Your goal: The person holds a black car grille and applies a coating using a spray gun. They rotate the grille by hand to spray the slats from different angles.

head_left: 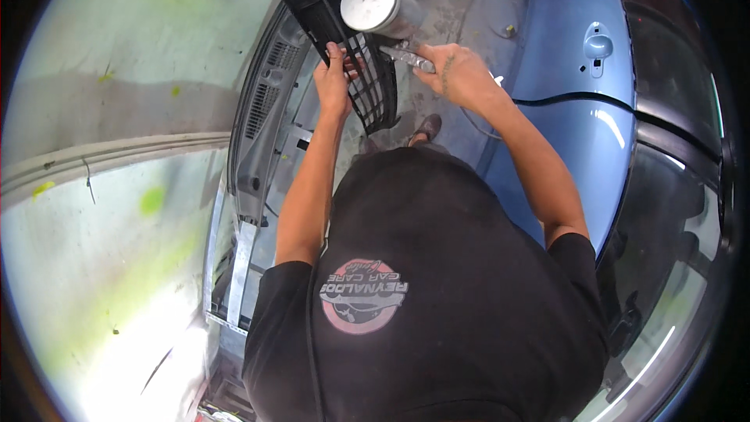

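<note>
My right hand is wrapped round the metal body of a spray gun. A round cup with a pale grey lid sits on the gun, tilted over the grille. Ahead of me, a long black plastic car grille with slatted openings stands at a slant. My left hand grips its left edge, thumb on the near side and fingers through or behind the slats. The gun's nozzle is hidden by the cup, and whether any paint comes out cannot be made out.
A blue car door with a handle curves along my right. A dark plastic cowl panel lies on a metal frame at my left, beside a paint-spotted pale wall. A thin hose hangs below my right hand, above the grey floor.
</note>
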Tool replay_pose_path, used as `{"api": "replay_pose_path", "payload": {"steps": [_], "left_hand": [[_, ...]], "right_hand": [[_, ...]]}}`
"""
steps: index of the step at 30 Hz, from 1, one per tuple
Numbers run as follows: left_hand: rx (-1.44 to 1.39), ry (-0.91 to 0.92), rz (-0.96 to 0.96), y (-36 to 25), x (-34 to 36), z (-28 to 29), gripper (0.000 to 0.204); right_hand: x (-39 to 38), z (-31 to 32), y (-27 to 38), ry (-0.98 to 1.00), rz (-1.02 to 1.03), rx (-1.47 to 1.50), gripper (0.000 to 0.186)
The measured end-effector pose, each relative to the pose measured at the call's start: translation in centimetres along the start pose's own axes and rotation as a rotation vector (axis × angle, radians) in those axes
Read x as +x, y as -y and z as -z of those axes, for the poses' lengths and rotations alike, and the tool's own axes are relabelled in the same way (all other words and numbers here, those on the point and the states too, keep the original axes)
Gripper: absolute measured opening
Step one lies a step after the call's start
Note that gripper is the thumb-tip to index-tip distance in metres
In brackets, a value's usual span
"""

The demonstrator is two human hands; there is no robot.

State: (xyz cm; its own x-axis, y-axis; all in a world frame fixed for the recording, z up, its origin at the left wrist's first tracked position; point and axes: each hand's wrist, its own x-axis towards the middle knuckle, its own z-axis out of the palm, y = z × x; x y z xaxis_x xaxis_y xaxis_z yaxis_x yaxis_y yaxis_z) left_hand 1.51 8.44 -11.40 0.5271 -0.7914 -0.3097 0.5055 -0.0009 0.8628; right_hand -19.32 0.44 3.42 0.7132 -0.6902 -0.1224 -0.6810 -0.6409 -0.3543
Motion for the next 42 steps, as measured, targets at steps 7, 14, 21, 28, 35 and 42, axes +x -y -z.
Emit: {"api": "replay_pose_path", "payload": {"steps": [7, 14, 21, 28, 35, 42], "left_hand": [[0.084, 0.012, -0.012, -0.4, 0.1, -0.1, 0.063], [0.057, 0.027, 0.007, -1.0, 0.2, 0.0, 0.063], [0.092, 0.009, 0.018, -1.1, 0.3, -0.2, 0.063], [0.090, 0.076, 0.023, -0.7, 0.5, -0.2, 0.060], [0.054, 0.105, 0.006, -0.4, 0.9, -0.8, 0.043], [0.069, 0.166, -0.021, -1.3, 0.8, -1.1, 0.033]], "right_hand": [[0.1, -1.3, -0.3, -0.075, 0.012, 0.044, 0.035], [-0.3, -1.6, -0.9, -0.074, -0.007, -0.012, 0.037], [0.6, 0.0, 0.5, -0.018, 0.006, 0.011, 0.038], [1.1, 1.0, 2.1, -0.107, 0.020, 0.112, 0.038], [0.5, 0.7, 2.1, 0.096, 0.022, -0.009, 0.038], [0.5, 0.6, 1.5, -0.108, 0.037, 0.054, 0.034]]}}
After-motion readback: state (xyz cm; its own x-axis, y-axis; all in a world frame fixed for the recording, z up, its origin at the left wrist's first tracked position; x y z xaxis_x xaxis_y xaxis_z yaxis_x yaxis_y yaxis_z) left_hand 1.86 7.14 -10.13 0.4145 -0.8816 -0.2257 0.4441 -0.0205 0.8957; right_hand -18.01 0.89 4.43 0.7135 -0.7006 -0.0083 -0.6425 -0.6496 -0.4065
